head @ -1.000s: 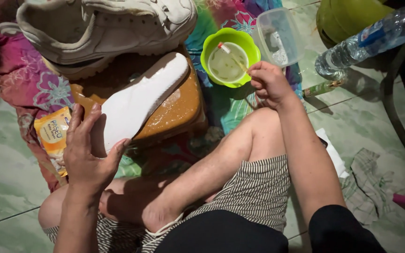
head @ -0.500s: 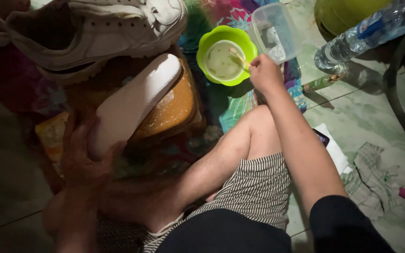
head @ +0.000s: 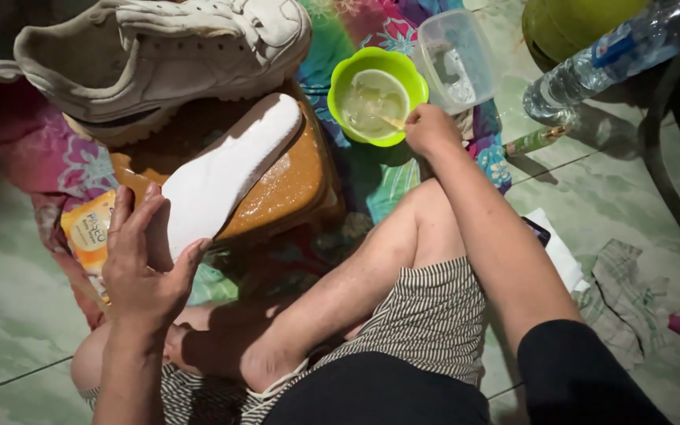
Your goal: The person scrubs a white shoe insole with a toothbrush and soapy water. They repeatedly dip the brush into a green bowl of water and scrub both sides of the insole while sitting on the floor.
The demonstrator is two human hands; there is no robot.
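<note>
Matt white insole, glossy plastic bowl, scuffed shoe.

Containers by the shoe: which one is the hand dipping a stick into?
The round green bowl with cloudy liquid; the right hand holds a stick in it. The clear square tub beside it sits untouched.

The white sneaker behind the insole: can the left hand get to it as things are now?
Probably yes: the left hand holds the white insole, and the sneaker lies just beyond with nothing between.

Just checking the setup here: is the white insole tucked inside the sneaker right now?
No, the white insole lies outside the sneaker, flat on the brown stool, with the left hand gripping its near end.
</note>
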